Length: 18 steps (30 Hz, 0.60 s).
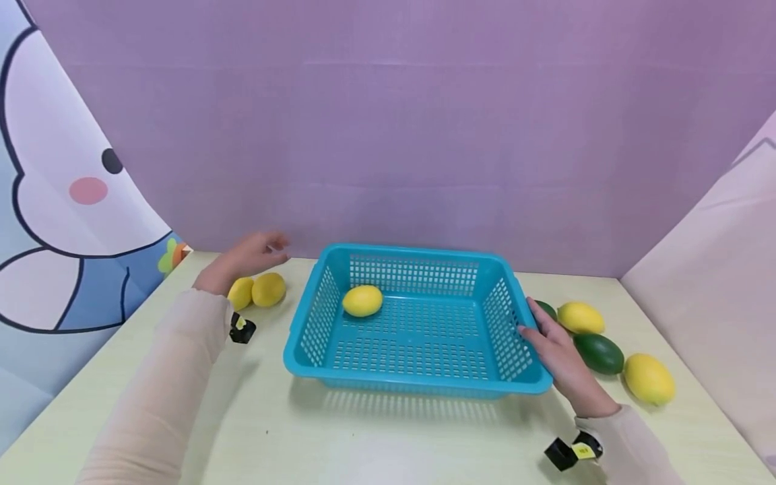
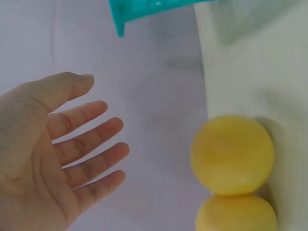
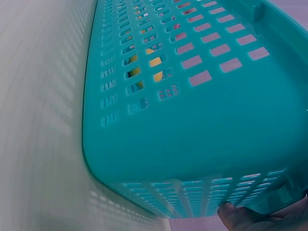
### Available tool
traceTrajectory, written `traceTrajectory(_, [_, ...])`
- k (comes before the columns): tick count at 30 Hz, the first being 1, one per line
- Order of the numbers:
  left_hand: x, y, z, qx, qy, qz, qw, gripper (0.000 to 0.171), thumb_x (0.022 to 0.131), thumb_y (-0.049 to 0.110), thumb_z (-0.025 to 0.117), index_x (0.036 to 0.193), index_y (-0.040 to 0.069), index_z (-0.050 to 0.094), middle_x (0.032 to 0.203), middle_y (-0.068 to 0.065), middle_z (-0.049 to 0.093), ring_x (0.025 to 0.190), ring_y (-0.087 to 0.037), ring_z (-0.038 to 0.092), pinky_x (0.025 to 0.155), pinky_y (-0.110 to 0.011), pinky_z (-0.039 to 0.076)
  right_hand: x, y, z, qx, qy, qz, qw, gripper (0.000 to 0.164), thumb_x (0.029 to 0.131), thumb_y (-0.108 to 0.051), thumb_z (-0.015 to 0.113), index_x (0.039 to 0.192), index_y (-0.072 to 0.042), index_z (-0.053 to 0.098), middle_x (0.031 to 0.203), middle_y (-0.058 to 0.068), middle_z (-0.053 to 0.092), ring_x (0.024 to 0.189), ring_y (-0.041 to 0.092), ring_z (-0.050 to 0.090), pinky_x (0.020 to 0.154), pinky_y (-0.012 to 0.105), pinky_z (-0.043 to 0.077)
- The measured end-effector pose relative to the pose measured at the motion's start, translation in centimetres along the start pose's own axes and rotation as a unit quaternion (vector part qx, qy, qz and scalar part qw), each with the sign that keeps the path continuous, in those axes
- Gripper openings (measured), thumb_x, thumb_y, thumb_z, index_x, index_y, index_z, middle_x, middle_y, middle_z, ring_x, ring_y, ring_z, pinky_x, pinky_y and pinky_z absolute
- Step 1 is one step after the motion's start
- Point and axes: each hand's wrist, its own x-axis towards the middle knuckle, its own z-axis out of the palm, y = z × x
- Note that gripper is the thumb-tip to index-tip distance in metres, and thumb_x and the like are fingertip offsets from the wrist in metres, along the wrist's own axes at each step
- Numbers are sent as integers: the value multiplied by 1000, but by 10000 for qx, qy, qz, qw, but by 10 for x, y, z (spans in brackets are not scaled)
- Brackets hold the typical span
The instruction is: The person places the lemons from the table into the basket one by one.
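Observation:
A blue plastic basket [image 1: 418, 380] with perforated walls stands in the middle of the table, and one lemon [image 1: 362, 300] lies inside it toward the left. My right hand [image 1: 560, 357] grips the basket's right rim; in the right wrist view part of that hand [image 3: 245, 219] shows at the lower right against the basket wall. My left hand [image 1: 251, 254] is raised at the far left of the table with its fingers spread, holding nothing. Two touching lemons, one nearer the basket [image 1: 269, 289] and one behind the wrist [image 1: 240, 294], lie just below it.
Right of the basket, beside my right hand, lie a lemon [image 1: 580, 317], a dark green avocado-shaped fruit [image 1: 599, 353] and another lemon [image 1: 649, 379]. A second green fruit [image 1: 547, 310] is partly hidden by the hand. A purple cloth [image 1: 412, 135] hangs behind the table.

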Motion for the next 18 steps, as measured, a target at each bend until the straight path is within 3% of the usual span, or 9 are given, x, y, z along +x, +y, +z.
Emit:
traceTrajectory(7, [-6,-18,3,145,23,-109,9998,34,95,18,55,120,-5,53,119,-26,56,110,-40,51,94,-56,43,-1,1,1,25,31,6,10000,65,102,-18,37,150,-3,-5,155,25,6,136,48,19,99,53,34])
traceTrajectory(13, [-13,-34,7,5,64,-302,9995,34,95,19,55,121,-3,53,121,-25,54,111,-40,49,94,-57,43,0,2,0,9,37,-24,10000,65,102,-16,37,149,-2,-5,155,26,5,136,49,18,99,53,33])
traceTrajectory(18, [-17,-51,9,-56,198,-215,9996,32,95,18,56,121,-1,54,121,-25,54,111,-40,49,94,-58,42,1,2,0,9,37,-40,10000,64,102,-15,37,149,-2,-4,155,25,5,137,48,18,100,52,33])
